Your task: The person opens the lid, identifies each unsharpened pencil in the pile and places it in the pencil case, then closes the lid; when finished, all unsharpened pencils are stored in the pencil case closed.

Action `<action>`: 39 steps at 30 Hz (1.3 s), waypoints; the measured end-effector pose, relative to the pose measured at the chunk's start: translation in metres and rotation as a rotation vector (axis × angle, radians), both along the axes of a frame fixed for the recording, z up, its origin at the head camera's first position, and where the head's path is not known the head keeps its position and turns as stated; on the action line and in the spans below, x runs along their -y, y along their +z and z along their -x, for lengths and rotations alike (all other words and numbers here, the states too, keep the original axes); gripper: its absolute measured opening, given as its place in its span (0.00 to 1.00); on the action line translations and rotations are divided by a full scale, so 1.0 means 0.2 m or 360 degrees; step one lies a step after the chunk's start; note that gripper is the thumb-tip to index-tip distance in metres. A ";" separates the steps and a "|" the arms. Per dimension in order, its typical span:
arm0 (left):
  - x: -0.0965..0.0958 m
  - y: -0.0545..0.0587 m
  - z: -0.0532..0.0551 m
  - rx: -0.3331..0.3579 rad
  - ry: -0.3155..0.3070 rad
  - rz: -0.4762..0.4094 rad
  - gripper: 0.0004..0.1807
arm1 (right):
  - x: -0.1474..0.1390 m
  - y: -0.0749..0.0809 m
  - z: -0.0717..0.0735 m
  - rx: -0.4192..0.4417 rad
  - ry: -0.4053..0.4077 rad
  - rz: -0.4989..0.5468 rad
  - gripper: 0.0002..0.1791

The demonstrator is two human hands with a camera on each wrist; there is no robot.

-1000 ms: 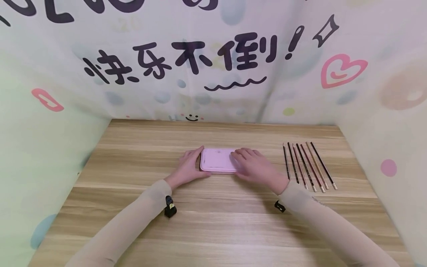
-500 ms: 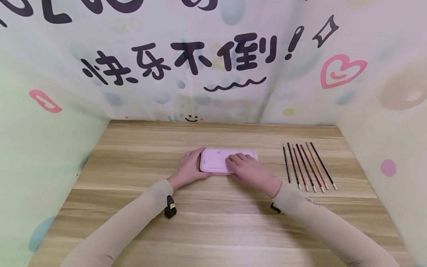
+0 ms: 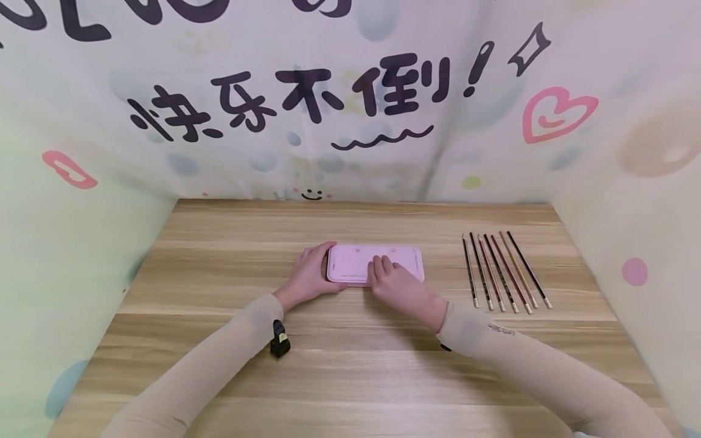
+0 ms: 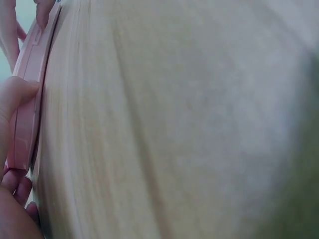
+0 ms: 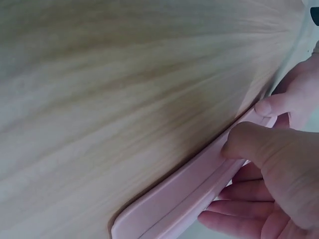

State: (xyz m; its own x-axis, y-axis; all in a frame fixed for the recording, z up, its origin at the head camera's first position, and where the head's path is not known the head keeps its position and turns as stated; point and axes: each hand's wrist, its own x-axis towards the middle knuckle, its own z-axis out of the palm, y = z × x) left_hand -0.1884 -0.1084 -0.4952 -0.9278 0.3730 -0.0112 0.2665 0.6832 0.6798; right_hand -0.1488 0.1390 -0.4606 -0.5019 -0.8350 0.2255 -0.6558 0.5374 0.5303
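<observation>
A flat pink pencil case (image 3: 350, 261) lies lengthwise on the wooden table, its lid down. My left hand (image 3: 308, 271) grips its left end, thumb along the front side and fingers round the back. My right hand (image 3: 400, 286) holds it at the front, right of the middle. In the right wrist view, that thumb presses the front side near the lid seam, while the fingers (image 5: 239, 209) bend over the lid. The left wrist view shows the left thumb (image 4: 22, 92) flat against the case's front wall.
Several pencils (image 3: 501, 271), black, dark red and one tan, lie side by side right of the case. The wooden table (image 3: 350, 377) ends at a printed cloth (image 3: 263, 152) behind, with cloth at both sides. A black wrist camera (image 3: 280, 344) hangs at the left sleeve.
My right hand has slid left along the pencil case from its right end towards the middle, its fingers bending more. The left hand keeps its grip, and the case stays in place.
</observation>
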 end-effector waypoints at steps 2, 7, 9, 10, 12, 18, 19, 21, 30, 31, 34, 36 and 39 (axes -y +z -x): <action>0.00 0.00 0.00 -0.0010 -0.0002 -0.0004 0.58 | 0.01 0.00 0.00 -0.0051 -0.0003 -0.0016 0.14; 0.00 0.00 0.01 -0.0018 0.0007 -0.0001 0.57 | 0.03 -0.01 -0.02 -0.0112 -0.0016 -0.0075 0.15; -0.01 0.00 0.01 -0.0021 0.0009 0.0011 0.58 | 0.03 -0.02 -0.03 -0.0112 -0.0038 -0.0100 0.16; -0.01 0.00 0.01 -0.0024 0.0007 0.0014 0.58 | 0.03 -0.03 -0.03 -0.0111 -0.0052 -0.0113 0.16; -0.02 0.00 0.01 -0.0035 0.0003 0.0027 0.58 | 0.03 -0.04 -0.04 -0.0119 -0.0072 -0.0141 0.17; -0.03 -0.01 0.01 -0.0045 -0.0014 -0.0001 0.59 | 0.04 -0.06 -0.05 -0.0181 -0.0114 -0.0095 0.15; -0.03 -0.01 0.01 -0.0043 -0.0012 -0.0012 0.58 | 0.04 -0.06 -0.05 -0.0190 -0.0124 -0.0076 0.15; -0.02 -0.01 0.01 -0.0037 -0.0011 -0.0019 0.59 | 0.05 -0.07 -0.05 -0.0207 -0.0135 -0.0046 0.16; 0.00 -0.01 0.02 -0.0050 -0.0019 0.0019 0.58 | 0.05 -0.01 -0.04 -0.0101 -0.0129 0.0007 0.14; 0.00 0.00 0.02 -0.0045 -0.0021 0.0016 0.58 | 0.04 0.00 -0.03 -0.0058 -0.0099 0.0040 0.12; 0.01 0.01 0.02 -0.0027 -0.0026 0.0022 0.58 | 0.00 0.04 0.02 0.0146 -0.0037 0.0131 0.09; 0.01 0.02 0.02 -0.0025 -0.0031 0.0032 0.57 | -0.03 0.06 0.05 0.0356 -0.0067 0.0171 0.13; 0.01 0.02 0.01 -0.0016 -0.0045 0.0040 0.57 | -0.09 0.08 0.08 0.0697 -0.0199 0.0236 0.27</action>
